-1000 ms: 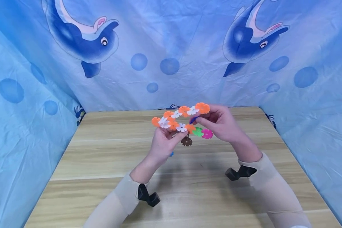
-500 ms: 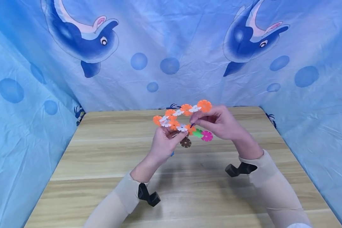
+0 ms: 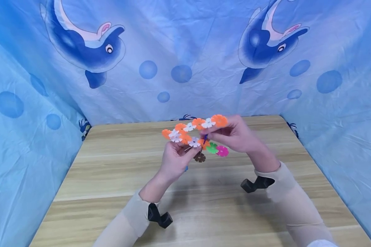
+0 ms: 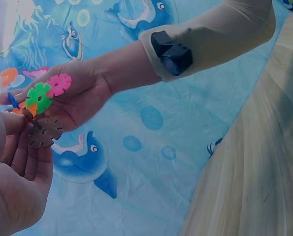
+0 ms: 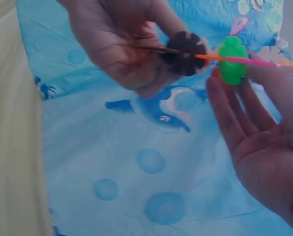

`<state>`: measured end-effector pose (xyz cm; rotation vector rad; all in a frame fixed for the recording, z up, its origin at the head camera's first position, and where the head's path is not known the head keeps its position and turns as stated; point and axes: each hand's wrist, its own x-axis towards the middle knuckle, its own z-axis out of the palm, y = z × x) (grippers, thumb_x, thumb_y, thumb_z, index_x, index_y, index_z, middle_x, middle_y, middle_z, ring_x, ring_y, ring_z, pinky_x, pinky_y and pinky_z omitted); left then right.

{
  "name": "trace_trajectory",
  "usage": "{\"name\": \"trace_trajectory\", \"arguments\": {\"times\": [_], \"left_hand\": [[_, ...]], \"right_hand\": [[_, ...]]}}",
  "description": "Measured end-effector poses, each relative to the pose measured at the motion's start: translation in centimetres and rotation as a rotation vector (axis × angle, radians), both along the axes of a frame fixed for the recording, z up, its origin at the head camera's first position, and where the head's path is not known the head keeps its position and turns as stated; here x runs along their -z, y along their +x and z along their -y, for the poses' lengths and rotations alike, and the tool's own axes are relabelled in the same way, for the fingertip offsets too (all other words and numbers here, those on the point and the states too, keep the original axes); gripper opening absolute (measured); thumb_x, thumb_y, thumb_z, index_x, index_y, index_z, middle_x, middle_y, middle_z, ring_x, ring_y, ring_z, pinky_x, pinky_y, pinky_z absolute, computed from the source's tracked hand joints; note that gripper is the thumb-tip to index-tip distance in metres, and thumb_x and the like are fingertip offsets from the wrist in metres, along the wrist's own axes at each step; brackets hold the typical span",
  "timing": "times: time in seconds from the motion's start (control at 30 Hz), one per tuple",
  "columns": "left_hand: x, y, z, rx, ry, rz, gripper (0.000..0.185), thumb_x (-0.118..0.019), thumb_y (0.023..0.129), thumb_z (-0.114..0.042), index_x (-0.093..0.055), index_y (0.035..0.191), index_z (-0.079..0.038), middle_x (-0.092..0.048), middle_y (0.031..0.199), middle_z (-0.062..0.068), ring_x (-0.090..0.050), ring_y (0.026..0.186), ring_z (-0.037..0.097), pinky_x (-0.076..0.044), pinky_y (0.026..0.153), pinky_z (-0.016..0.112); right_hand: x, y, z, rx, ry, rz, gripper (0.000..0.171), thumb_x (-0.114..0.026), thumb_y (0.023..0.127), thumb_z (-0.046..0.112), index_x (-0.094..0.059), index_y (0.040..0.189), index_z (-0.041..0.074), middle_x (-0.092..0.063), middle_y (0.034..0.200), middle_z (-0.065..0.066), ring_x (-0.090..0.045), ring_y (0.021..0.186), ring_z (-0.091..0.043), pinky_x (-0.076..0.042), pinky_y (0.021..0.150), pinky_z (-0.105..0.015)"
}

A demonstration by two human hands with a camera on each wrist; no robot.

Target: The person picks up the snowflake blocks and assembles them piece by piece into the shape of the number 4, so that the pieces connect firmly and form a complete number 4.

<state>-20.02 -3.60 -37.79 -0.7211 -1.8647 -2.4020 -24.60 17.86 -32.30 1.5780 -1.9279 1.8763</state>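
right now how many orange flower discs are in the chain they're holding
5 show in the head view: one at the left end, one behind it, one below it, one mid-top, one at the right end. Fingers may hide more.

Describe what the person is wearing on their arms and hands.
Both hands, left hand and right hand, are bare. Each forearm has a snug beige sleeve ending at the wrist, and a small black angular device is fixed at each cuff.

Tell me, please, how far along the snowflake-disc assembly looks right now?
Done: a chain of orange and white discs with green, pink and brown joined. In hand: left hand grips it; right hand pinches a blue piece. Left: seating that piece.
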Motion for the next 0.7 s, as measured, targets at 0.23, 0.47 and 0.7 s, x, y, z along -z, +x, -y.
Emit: {"name": "trace_trajectory", "arguments": {"times": [0.23,0.47,0.7], "left_hand": [[-0.2,0.2,0.8,-0.084,0.033,0.009,0.043,-0.071,0.087,0.001,-0.057,0.127,-0.005,-0.072,0.113,-0.006,-0.071,0.107,0.010,-0.060,0.095,0.029],[-0.1,0.4,0.8,-0.103,0.056,0.002,0.040,-0.070,0.086,0.004,-0.058,0.122,-0.009,-0.071,0.110,-0.004,-0.071,0.104,0.009,-0.060,0.095,0.029],[-0.3,0.4,0.6,-0.087,0.070,0.000,0.030,-0.069,0.087,0.005,-0.062,0.112,-0.011,-0.075,0.100,-0.006,-0.073,0.097,0.008,-0.061,0.090,0.027]], "right_hand": [[4.4,-2.1,1.0,0.258,0.149,0.166,0.020,-0.069,0.090,0.003,-0.075,0.109,0.009,-0.077,0.101,0.002,-0.074,0.090,-0.014,-0.064,0.081,-0.034],[10.8,-3.2,4.5,0.409,0.808,0.057,0.029,-0.061,0.097,0.023,-0.063,0.125,0.016,-0.072,0.111,0.000,-0.067,0.097,-0.011,-0.059,0.090,-0.032],[14.7,-2.5,7.0,0.376,0.979,-0.091,0.057,-0.062,0.098,0.033,-0.042,0.149,0.019,-0.050,0.153,0.000,-0.047,0.142,-0.019,-0.040,0.121,-0.040]]}}
